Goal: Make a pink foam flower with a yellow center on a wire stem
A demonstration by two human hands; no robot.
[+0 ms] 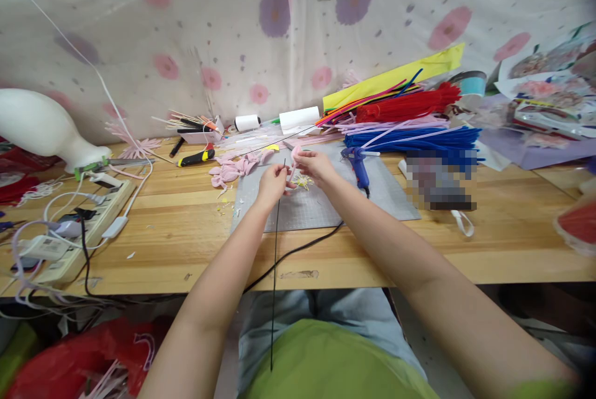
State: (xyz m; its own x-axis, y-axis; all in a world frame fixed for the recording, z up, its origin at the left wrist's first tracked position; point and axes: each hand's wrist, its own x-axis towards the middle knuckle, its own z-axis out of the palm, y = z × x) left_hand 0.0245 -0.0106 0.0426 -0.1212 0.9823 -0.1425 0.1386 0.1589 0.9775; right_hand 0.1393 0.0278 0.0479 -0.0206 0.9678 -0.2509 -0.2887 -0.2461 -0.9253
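Observation:
Over the grey cutting mat (391, 194), my left hand (271, 187) is closed on a thin dark stem wire (274, 275), whose long end hangs down past the table edge. My right hand (317, 167) pinches a fuzzy pink piece (295, 152), apparently pipe cleaner, close to the wire's upper end. Fingers hide whether wire and pink piece touch. Beneath the hands lies a small bunch of pale yellow strands (303, 182). Several pink fuzzy petal shapes (235, 170) are piled left of my left hand. To the right, a blue glue gun (357, 167) rests on the mat.
Bundles of red (410, 104) and blue pipe cleaners (414, 140) lie at the back right. A yellow-black utility knife (196, 158) sits left of the petals. At far left are a power strip (88, 231) and a white lamp (51, 129). A black cable (298, 251) crosses the front.

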